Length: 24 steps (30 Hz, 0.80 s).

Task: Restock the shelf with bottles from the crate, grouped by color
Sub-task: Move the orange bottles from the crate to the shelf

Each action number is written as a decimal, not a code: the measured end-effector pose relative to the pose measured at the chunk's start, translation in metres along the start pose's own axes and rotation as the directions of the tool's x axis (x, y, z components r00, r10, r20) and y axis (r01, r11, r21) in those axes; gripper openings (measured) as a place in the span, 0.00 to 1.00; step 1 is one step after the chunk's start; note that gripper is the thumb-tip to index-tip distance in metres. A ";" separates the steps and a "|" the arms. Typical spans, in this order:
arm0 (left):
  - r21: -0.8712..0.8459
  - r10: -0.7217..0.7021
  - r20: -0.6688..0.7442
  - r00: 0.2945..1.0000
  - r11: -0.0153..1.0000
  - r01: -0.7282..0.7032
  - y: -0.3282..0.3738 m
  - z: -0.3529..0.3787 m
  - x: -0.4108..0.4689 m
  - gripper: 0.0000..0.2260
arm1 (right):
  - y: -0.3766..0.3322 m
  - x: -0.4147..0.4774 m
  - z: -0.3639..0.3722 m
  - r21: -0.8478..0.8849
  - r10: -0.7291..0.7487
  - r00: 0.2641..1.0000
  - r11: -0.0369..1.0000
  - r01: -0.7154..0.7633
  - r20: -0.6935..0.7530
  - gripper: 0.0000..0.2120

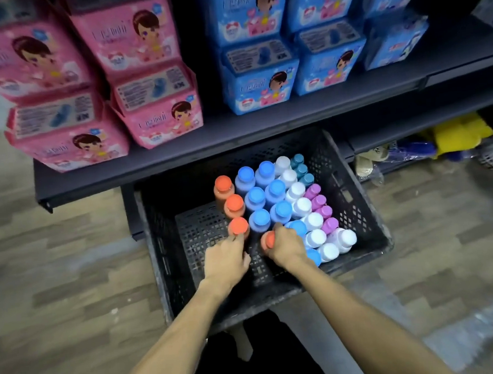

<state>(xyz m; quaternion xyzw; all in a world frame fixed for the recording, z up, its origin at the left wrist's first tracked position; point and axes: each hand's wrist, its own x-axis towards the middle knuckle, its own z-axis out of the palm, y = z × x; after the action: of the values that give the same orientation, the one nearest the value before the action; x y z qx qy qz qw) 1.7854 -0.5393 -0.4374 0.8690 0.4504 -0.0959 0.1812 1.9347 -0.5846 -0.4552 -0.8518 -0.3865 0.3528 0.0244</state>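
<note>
A black plastic crate (369,221) on the floor holds upright bottles in rows by cap colour: orange (234,202), blue (275,188), white (299,204), purple (318,201) and teal (300,169). My left hand (226,260) reaches into the crate, its fingers around the nearest orange bottle (238,226) in the row. My right hand (285,247) grips another orange-capped bottle (268,239), whose cap sticks out left of the fist. The dark shelf (235,134) runs above the crate.
Pink packages (156,105) are stacked on the shelf's left, blue packages (260,79) on its right. A lower shelf at right holds yellow and blue items (459,133). Wood-pattern floor (54,275) surrounds the crate.
</note>
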 end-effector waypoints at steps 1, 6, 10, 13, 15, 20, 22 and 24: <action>-0.009 -0.005 0.006 1.000 1.000 0.006 0.001 0.003 0.000 0.14 | 0.000 0.002 0.002 -0.010 -0.002 1.000 1.000 0.002 0.004 0.19; 0.001 -0.020 0.044 0.999 1.000 0.020 0.008 0.014 -0.002 0.10 | 0.003 0.011 0.011 0.045 0.038 0.998 0.998 -0.040 0.042 0.21; 0.008 -0.033 0.055 0.998 0.999 0.033 0.007 0.018 -0.002 0.10 | 0.002 0.012 0.012 0.111 0.060 0.998 0.992 -0.061 0.018 0.21; -0.001 -0.043 0.056 0.998 0.999 0.043 0.006 0.019 -0.001 0.10 | 0.005 0.012 0.014 0.110 0.047 0.999 0.993 -0.048 0.013 0.22; -0.021 -0.056 0.055 0.997 0.998 0.057 0.004 0.018 -0.001 0.11 | 0.006 0.011 0.014 0.088 0.028 1.000 0.996 -0.029 0.013 0.21; -0.124 -0.130 -0.012 0.991 0.984 0.127 0.001 0.012 0.002 0.12 | 0.006 0.009 0.003 0.045 -0.001 0.999 0.999 -0.001 0.040 0.20; -0.147 -0.137 -0.038 0.990 0.981 0.130 0.000 0.008 0.002 0.11 | 0.005 0.007 -0.003 0.030 -0.021 0.999 0.999 0.020 0.028 0.21; -0.156 -0.137 -0.064 0.989 0.980 0.126 -0.004 0.002 0.002 0.11 | 0.001 0.002 -0.011 0.027 -0.051 0.999 0.998 0.051 -0.002 0.22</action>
<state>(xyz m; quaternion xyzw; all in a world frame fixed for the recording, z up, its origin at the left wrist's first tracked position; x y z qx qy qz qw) 1.7833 -0.5369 -0.4411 0.8241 0.5191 -0.0408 0.2229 1.9429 -0.5819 -0.4485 -0.8415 -0.4034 0.3565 0.0451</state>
